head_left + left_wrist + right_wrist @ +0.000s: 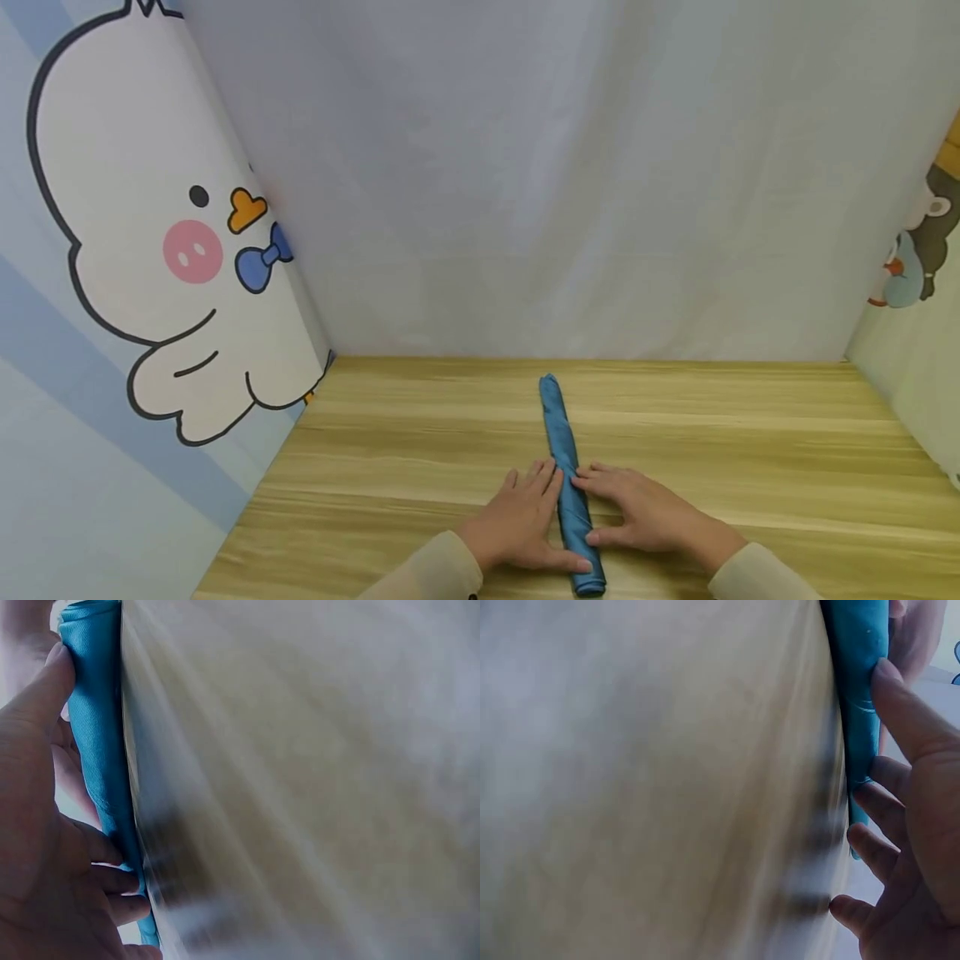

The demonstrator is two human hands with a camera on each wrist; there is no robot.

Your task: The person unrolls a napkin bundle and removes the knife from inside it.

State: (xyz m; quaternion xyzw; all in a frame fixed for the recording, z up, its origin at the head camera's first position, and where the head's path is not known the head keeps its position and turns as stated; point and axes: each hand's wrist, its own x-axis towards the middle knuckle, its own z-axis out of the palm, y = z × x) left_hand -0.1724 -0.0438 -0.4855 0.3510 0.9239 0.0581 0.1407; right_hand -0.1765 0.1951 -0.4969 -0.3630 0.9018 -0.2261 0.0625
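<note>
Well to the left of the rolled blue cloth (pixel 573 500), a white cartoon bird (pixel 135 183) covers the side wall. Just left of the roll, the left hand (pixel 517 518) lies with its grip wide, extended fingers along that side and the thumb touching close to the near end. The roll itself lies on the table (pixel 412 433), pointing away from the person; only the head view shows it from end to end. The left wrist view brings out its fine weave, with part of the other hand beyond it. Just right of the roll, the right hand (pixel 648 512) also has a wide grip, its thumb and foremost fingers touching that side. The right wrist view alone shows clearly its little finger standing apart from the cloth. Far right of the roll, a small cartoon figure (pixel 906 271) marks the other wall.
</note>
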